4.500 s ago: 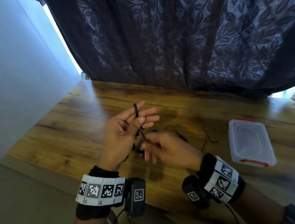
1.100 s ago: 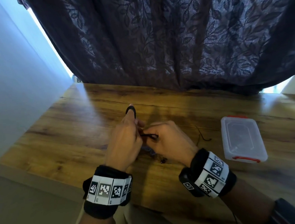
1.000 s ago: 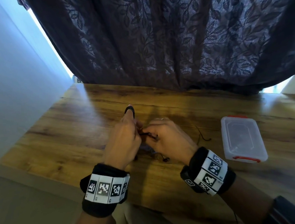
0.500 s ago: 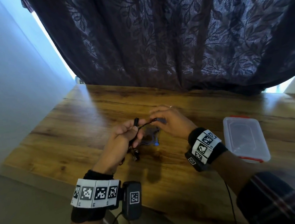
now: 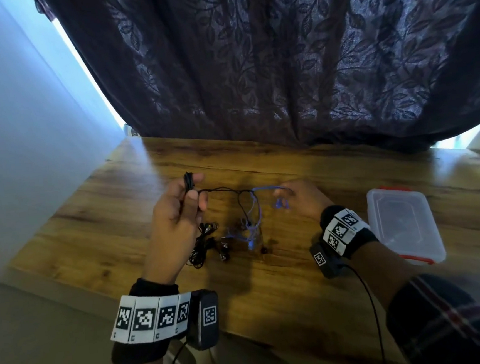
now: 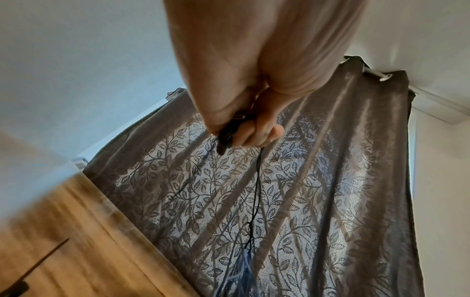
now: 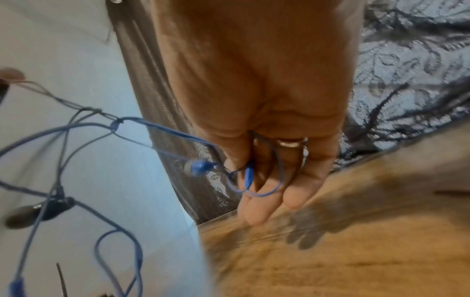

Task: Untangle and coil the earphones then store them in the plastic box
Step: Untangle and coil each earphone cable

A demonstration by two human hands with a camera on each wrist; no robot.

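Note:
Two earphones, tangled together, hang between my hands above the wooden table. My left hand pinches a folded bundle of the black earphone cable, also seen as the black cable between thumb and fingers. My right hand holds the blue earphone cable; that blue cable loops round its fingers, with a blue earbud dangling beside them. Both cords meet at a knot. The rest lies in a heap on the table. The closed plastic box sits to the right.
A dark leaf-patterned curtain hangs along the table's far edge. A pale wall runs along the left side. The table's near edge lies just under my left wrist.
My hands have drawn apart, the right one moving right with the blue cable. The cords now stretch between them, and more of the tangle shows on the table.

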